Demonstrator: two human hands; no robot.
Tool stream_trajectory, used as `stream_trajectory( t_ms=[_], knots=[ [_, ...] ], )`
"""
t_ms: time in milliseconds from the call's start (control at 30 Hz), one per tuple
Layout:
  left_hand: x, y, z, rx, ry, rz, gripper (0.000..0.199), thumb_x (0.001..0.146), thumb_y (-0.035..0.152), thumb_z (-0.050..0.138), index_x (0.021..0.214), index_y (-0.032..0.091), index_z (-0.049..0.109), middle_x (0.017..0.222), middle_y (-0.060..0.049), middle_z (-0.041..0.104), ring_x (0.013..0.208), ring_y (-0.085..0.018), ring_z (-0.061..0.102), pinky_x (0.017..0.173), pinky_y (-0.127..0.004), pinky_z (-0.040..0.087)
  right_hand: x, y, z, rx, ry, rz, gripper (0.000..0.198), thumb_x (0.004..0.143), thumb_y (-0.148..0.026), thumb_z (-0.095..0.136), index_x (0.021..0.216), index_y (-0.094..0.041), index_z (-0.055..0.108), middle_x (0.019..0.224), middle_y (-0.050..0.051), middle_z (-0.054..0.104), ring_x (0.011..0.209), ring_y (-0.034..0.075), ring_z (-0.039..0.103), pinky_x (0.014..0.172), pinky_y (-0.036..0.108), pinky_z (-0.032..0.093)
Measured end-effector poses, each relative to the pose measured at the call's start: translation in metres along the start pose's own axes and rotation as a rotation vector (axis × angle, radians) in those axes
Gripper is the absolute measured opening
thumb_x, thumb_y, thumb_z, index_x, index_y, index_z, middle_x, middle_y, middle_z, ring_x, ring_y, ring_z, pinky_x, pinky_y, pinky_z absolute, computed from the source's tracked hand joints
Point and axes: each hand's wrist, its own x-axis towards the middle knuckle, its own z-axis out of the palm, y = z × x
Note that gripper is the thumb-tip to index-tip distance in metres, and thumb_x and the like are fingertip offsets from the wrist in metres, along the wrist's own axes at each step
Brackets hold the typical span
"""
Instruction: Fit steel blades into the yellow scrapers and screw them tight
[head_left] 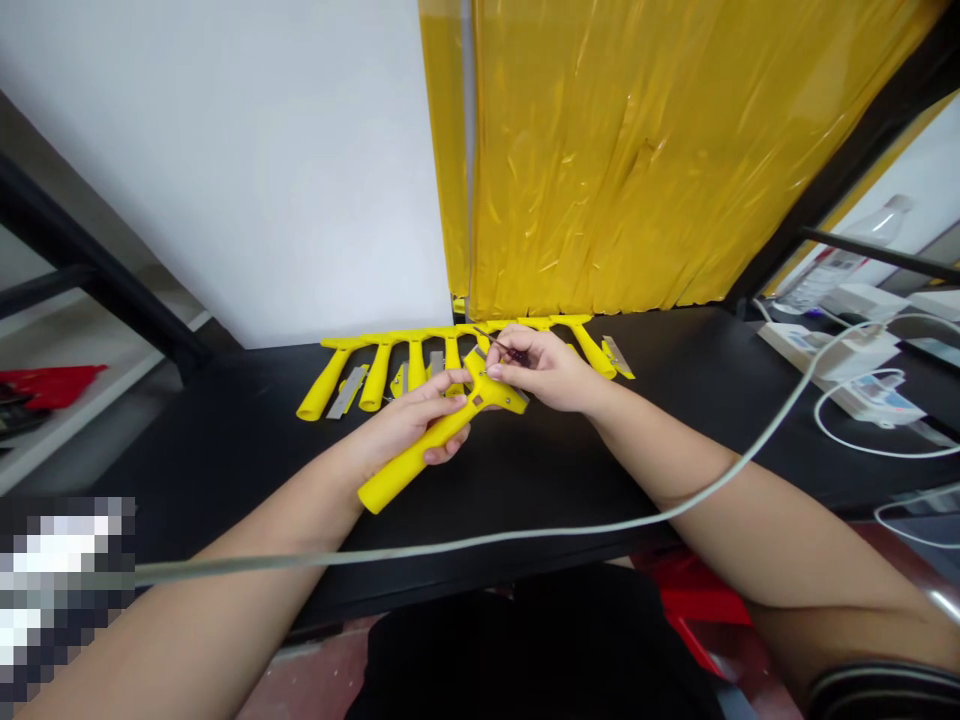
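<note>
My left hand (424, 415) is closed around a yellow plastic scraper (420, 460). Its hollow handle slants down to the left, and small screws show on its wide head. My right hand (551, 370) pinches what looks like a small screwdriver (514, 354) with a dark red handle, its thin shaft pointing up and left. The fingers of that hand also touch the scraper's head, partly hiding it. Behind both hands, several more yellow scrapers (324, 388) lie in a row, with grey blade pieces (346, 391) beside some of them.
The black tabletop (247, 440) ends at a white panel (300, 170) and a yellow plastic sheet (615, 160). A pale cable (480, 540) hangs across in front of my forearms. At right are power strips (862, 385) and a clear bottle (840, 260); black frame bars (135, 310) flank the table.
</note>
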Motion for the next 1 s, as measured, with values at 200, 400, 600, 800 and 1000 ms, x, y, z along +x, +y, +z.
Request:
stream_trajectory(
  t_ms=[200, 400, 600, 800, 1000],
  knots=[
    [0.001, -0.005, 0.0, 0.053, -0.021, 0.002, 0.046, 0.094, 0.042, 0.071, 0.127, 0.028, 0.043, 0.061, 0.003, 0.062, 0.035, -0.012, 0.049, 0.033, -0.016, 0.032, -0.004, 0.001, -0.001, -0.092, -0.025, 0.042, 0.027, 0.089, -0.044, 0.077, 0.086, -0.018, 0.07, 0.087, 0.001, 0.05, 0.077, 0.016, 0.046, 0.073, 0.032, 0.041],
    [-0.004, -0.003, 0.011, 0.138, 0.031, 0.0, 0.037, 0.098, 0.04, 0.067, 0.124, 0.028, 0.044, 0.058, 0.004, 0.064, 0.034, -0.012, 0.051, 0.036, -0.017, 0.036, -0.009, 0.006, 0.007, -0.017, 0.005, 0.096, 0.022, 0.088, -0.038, 0.076, 0.089, -0.019, 0.064, 0.089, 0.002, 0.058, 0.077, 0.016, 0.051, 0.072, 0.032, 0.044],
    [-0.002, -0.006, 0.004, 0.092, -0.004, -0.045, 0.041, 0.095, 0.041, 0.07, 0.124, 0.029, 0.045, 0.058, 0.004, 0.064, 0.031, -0.012, 0.048, 0.034, -0.017, 0.033, -0.01, 0.012, 0.009, 0.212, -0.015, 0.178, 0.039, 0.078, -0.038, 0.086, 0.086, -0.022, 0.052, 0.081, -0.004, 0.051, 0.072, 0.012, 0.049, 0.069, 0.028, 0.044],
    [-0.001, -0.006, -0.003, 0.064, -0.04, -0.078, 0.043, 0.095, 0.041, 0.07, 0.128, 0.028, 0.046, 0.06, 0.002, 0.064, 0.032, -0.011, 0.046, 0.034, -0.017, 0.031, -0.011, 0.02, 0.015, 0.187, 0.016, 0.195, 0.04, 0.08, -0.043, 0.084, 0.087, -0.023, 0.049, 0.075, -0.007, 0.043, 0.066, 0.011, 0.04, 0.064, 0.027, 0.039],
    [0.0, -0.001, 0.0, -0.025, 0.042, -0.035, 0.042, 0.091, 0.032, 0.075, 0.124, 0.028, 0.048, 0.072, -0.001, 0.065, 0.041, -0.012, 0.054, 0.034, -0.016, 0.033, -0.015, 0.021, 0.001, 0.127, 0.085, 0.14, 0.034, 0.084, -0.038, 0.077, 0.096, -0.025, 0.047, 0.091, -0.002, 0.05, 0.08, 0.015, 0.053, 0.076, 0.031, 0.049]
  ],
)
